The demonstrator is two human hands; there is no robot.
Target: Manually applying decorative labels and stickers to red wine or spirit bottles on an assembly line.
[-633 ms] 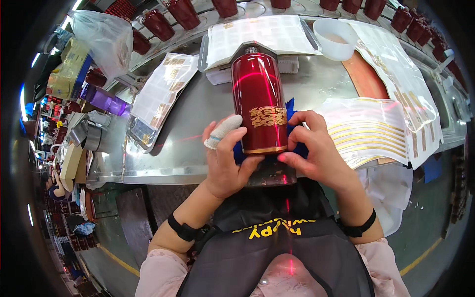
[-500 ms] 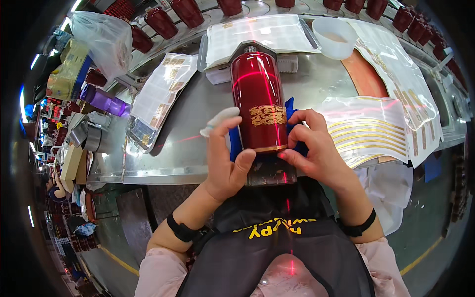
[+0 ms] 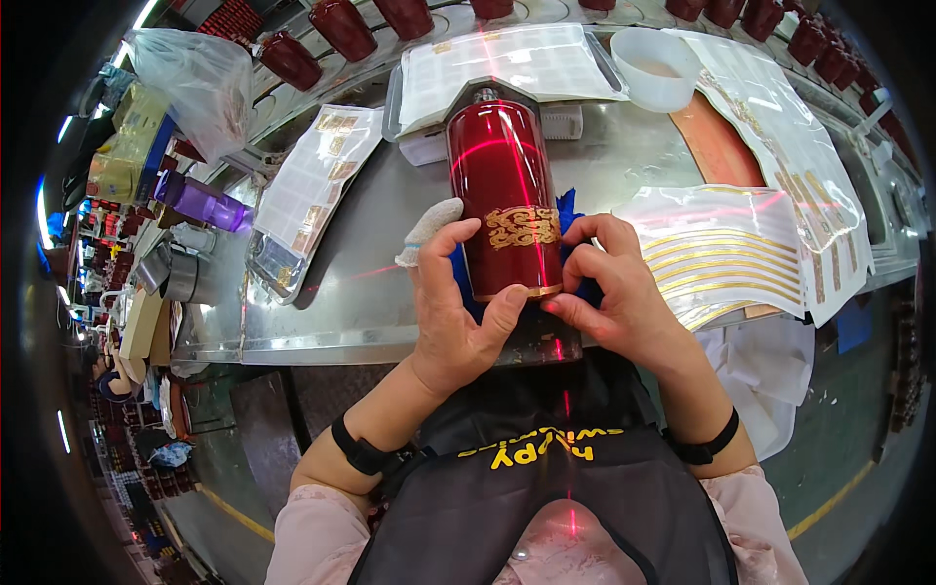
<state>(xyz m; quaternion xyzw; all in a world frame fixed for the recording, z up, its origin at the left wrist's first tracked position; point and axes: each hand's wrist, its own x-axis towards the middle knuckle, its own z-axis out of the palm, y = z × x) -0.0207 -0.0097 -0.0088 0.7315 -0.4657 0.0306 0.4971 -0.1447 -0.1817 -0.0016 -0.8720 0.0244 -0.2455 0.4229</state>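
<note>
A glossy dark red bottle point(image 3: 502, 166) lies with its neck away from me, over a blue cloth point(image 3: 567, 207). A gold scroll pattern point(image 3: 522, 228) wraps its lower body. Along its base edge runs a thin gold strip point(image 3: 534, 292). My left hand point(image 3: 453, 317) is curled at the bottle's left side, thumb pressed on the strip and index finger by the glass. A whitish finger cover point(image 3: 429, 232) sits on one of its other fingers. My right hand point(image 3: 614, 288) is closed in a pinch at the strip's right end, index finger beside the scroll pattern.
On the metal table point(image 3: 361, 234) are a sheet with curved gold strips point(image 3: 726, 255), a tray with a decal sheet point(image 3: 317, 190), another sheet-covered tray point(image 3: 502, 73), and a white tub point(image 3: 655, 68). Several red bottles point(image 3: 343, 29) stand along the back. A purple bottle point(image 3: 202, 200) is at left.
My left thumb has moved right onto the gold strip, and the left hand has closed in on the bottle. My right hand keeps its pinch. The bottles at the back have shifted right.
</note>
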